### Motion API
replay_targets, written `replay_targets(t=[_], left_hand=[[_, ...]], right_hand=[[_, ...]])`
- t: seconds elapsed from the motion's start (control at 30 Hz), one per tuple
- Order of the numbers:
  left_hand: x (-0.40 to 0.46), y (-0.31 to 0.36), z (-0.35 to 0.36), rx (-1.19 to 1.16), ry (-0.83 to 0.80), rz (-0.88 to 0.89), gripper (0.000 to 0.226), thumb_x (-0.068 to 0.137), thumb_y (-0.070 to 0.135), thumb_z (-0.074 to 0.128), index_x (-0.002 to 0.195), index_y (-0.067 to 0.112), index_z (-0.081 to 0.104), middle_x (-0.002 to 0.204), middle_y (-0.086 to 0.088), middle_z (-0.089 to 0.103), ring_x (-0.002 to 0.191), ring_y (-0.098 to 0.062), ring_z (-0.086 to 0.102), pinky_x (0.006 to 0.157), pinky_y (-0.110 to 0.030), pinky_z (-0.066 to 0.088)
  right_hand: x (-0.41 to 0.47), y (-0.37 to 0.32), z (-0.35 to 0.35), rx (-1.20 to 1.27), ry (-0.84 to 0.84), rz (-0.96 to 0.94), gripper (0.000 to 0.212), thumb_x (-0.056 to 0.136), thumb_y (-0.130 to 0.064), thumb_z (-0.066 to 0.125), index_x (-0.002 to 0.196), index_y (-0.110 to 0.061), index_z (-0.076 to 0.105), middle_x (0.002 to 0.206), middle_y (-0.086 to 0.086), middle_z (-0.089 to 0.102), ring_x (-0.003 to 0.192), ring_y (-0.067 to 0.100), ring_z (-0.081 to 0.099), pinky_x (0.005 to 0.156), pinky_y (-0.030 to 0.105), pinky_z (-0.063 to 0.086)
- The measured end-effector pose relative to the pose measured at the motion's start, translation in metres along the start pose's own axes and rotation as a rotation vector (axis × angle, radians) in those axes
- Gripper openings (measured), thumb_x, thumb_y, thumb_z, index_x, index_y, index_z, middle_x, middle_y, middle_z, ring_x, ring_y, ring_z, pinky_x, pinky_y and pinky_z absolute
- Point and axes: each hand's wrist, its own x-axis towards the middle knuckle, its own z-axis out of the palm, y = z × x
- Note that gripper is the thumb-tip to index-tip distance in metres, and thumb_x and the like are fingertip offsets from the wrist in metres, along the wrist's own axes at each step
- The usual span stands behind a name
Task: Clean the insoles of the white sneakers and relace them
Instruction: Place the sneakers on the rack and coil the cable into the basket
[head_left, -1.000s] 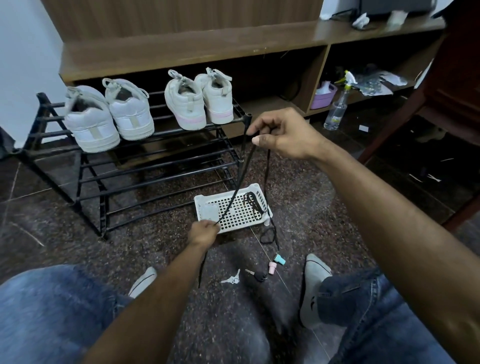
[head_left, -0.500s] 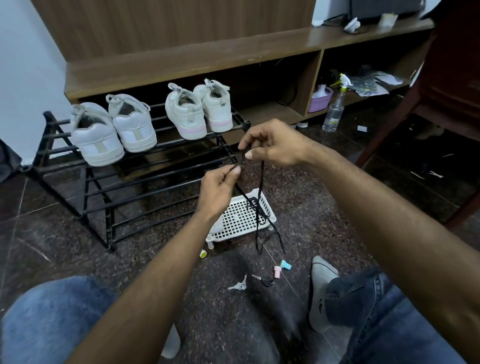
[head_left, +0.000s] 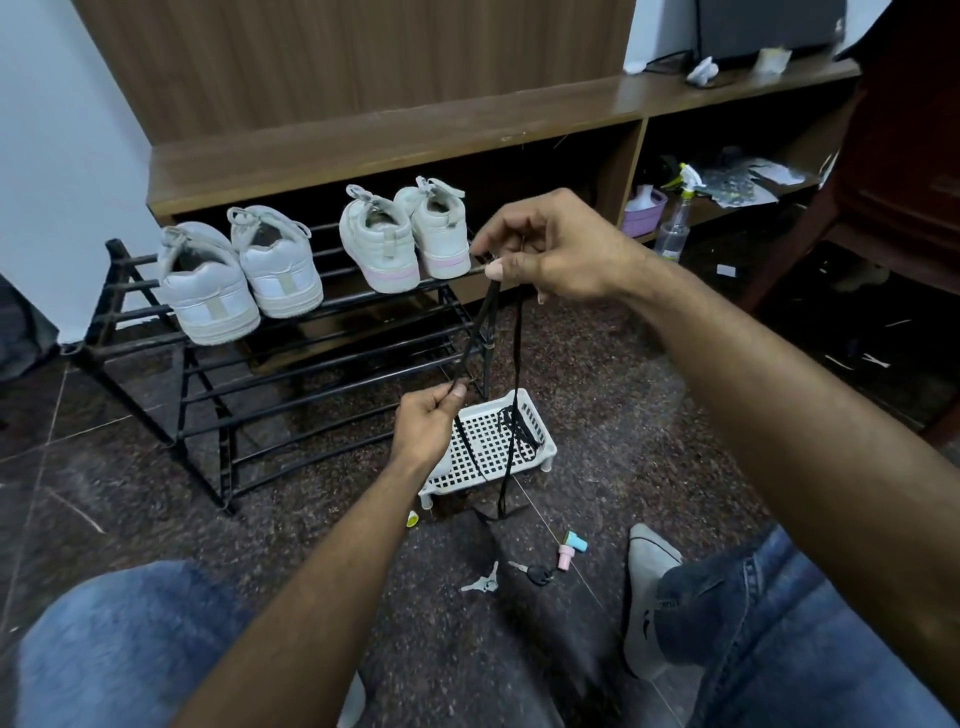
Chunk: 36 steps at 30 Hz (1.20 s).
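one black lace (head_left: 488, 317), stretched between my hands: right hand (head_left: 550, 249) pinches the top, left hand (head_left: 428, 421) has slid lower, pinching above the white tray (head_left: 540, 447). straightening, sneakers (head_left: 384, 244) still unlaced.

Floor (head_left: 649, 415), dark speckled stone: 1 black shoe rack (head_left: 291, 374), top tier carrying 4 white sneakers (head_left: 208, 291); 1 white perforated tray (head_left: 485, 447); keys (head_left: 483, 582); 1 pink-and-teal cap (head_left: 570, 548); 1 clear spray bottle (head_left: 675, 228).
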Motion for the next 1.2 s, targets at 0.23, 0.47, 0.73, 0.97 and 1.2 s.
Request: replay_targets(t=[0.23, 0.47, 0.73, 0.97, 1.2], left_hand=[[0.003, -0.007, -0.004, 0.024, 0.027, -0.056, 0.023, 0.098, 0.016, 0.055, 0.101, 0.003, 0.073, 0.098, 0.0, 0.073, 0.094, -0.012, 0.066, 0.094, -0.035, 0.051], [0.006, 0.013, -0.011, -0.176, 0.252, -0.103, 0.029, 0.104, 0.024, 0.043, 0.112, 0.009, 0.066, 0.059, -0.003, 0.065, 0.069, -0.007, 0.063, 0.083, -0.022, 0.043], [0.018, 0.018, -0.028, -0.082, 0.438, -0.01, 0.026, 0.102, 0.02, 0.044, 0.106, 0.017, 0.069, 0.043, 0.006, 0.051, 0.047, -0.008, 0.052, 0.069, -0.036, 0.052], [0.015, 0.021, -0.035, 0.066, 0.657, 0.003, 0.023, 0.097, 0.031, 0.049, 0.104, 0.032, 0.072, 0.096, -0.003, 0.072, 0.092, -0.026, 0.065, 0.078, -0.029, 0.045], [0.017, 0.01, -0.033, 0.058, 0.451, -0.025, 0.021, 0.094, 0.037, 0.051, 0.086, 0.034, 0.071, 0.067, 0.009, 0.066, 0.069, -0.018, 0.061, 0.079, -0.043, 0.055]], right_hand=[[0.002, -0.018, -0.006, -0.041, 0.008, -0.056, 0.022, 0.084, -0.006, 0.072, 0.105, -0.006, 0.067, 0.066, 0.001, 0.053, 0.047, 0.0, 0.05, 0.05, 0.01, 0.043], [-0.002, -0.017, -0.01, -0.116, 0.074, -0.014, 0.022, 0.084, -0.01, 0.074, 0.105, -0.006, 0.069, 0.059, -0.005, 0.049, 0.046, -0.001, 0.048, 0.051, 0.008, 0.039], [-0.007, -0.01, -0.018, -0.171, 0.11, 0.064, 0.024, 0.08, -0.022, 0.078, 0.099, -0.01, 0.069, 0.048, -0.006, 0.044, 0.039, 0.003, 0.036, 0.049, 0.007, 0.034], [-0.003, -0.006, -0.019, -0.298, 0.155, 0.095, 0.021, 0.075, -0.039, 0.08, 0.081, -0.02, 0.072, 0.043, -0.014, 0.049, 0.043, 0.0, 0.046, 0.058, 0.025, 0.043], [0.002, 0.003, -0.005, -0.29, 0.161, 0.034, 0.012, 0.079, -0.037, 0.077, 0.083, -0.025, 0.073, 0.064, -0.019, 0.064, 0.061, -0.007, 0.054, 0.063, 0.03, 0.047]])
